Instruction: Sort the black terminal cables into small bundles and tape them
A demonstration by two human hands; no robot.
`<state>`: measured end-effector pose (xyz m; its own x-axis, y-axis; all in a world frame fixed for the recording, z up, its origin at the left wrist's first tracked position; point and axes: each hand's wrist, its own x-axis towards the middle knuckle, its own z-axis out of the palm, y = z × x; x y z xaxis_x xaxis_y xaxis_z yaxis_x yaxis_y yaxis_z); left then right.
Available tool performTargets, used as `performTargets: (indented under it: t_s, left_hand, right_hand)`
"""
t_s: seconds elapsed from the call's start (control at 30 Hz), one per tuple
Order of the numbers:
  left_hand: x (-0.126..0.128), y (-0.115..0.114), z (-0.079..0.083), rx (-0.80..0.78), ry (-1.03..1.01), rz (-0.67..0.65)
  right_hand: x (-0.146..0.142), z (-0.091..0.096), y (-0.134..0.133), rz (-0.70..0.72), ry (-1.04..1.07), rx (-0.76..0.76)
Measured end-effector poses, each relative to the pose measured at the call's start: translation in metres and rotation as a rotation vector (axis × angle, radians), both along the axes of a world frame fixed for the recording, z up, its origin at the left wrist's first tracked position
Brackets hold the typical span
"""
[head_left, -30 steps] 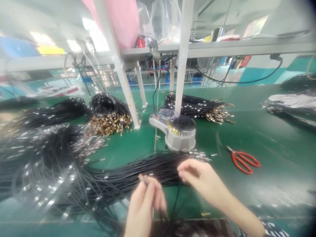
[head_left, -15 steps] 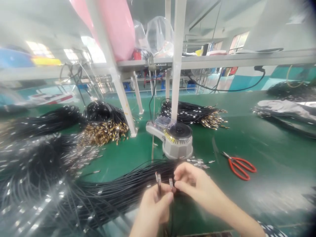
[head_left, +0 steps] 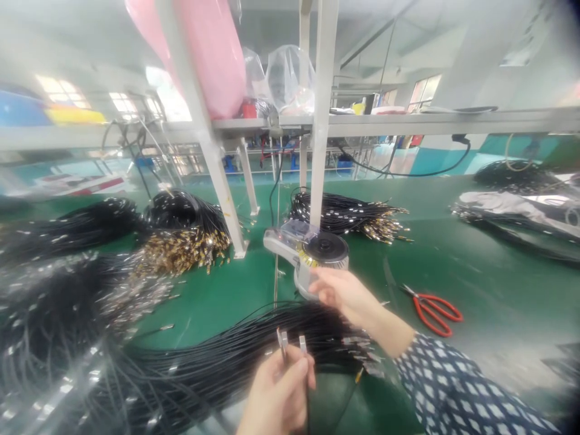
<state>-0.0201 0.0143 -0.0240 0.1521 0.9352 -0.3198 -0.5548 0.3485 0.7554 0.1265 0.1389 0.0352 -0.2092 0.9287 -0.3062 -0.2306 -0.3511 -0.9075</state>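
My left hand (head_left: 277, 393) is low in the middle, fingers closed on two thin black cables whose silver connector ends (head_left: 290, 345) stick up side by side. My right hand (head_left: 345, 292) is stretched forward to the grey tape dispenser (head_left: 309, 255), its fingers curled at the dispenser's front edge; whether they pinch anything is hidden. A long bundle of black cables (head_left: 217, 356) lies across the green bench just beyond my left hand.
Red-handled scissors (head_left: 432, 309) lie right of the dispenser. Heaps of black cables with gold tips (head_left: 183, 232) and silver tips (head_left: 81, 302) fill the left side. Another gold-tipped bundle (head_left: 357, 214) sits behind a white shelf post (head_left: 319, 115). More cables (head_left: 512, 205) lie far right.
My right hand left the connector ends and reached forward to the tape dispenser. My left hand kept the two cable ends and stayed low.
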Motion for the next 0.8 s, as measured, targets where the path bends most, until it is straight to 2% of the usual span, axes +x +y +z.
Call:
performTargets:
  t_s: [0.1, 0.23, 0.53, 0.7, 0.8]
  left_hand:
    - [-0.001, -0.001, -0.002, 0.003, -0.026, -0.022]
    - [-0.003, -0.001, -0.003, 0.000, -0.054, -0.042]
    - [-0.003, 0.000, -0.003, 0.006, -0.038, -0.040]
    - [-0.003, -0.002, 0.001, -0.029, -0.017, -0.030]
    - [-0.001, -0.004, 0.005, -0.046, 0.008, -0.002]
  right_hand:
    - [-0.019, -0.003, 0.013, -0.057, 0.091, -0.080]
    - [-0.029, -0.003, 0.017, -0.107, 0.210, -0.163]
    - [-0.031, 0.020, 0.021, -0.083, 0.544, -0.413]
    - [-0.029, 0.037, 0.009, -0.033, 0.671, -0.452]
    - [-0.019, 0.045, -0.009, 0.083, 0.690, -0.368]
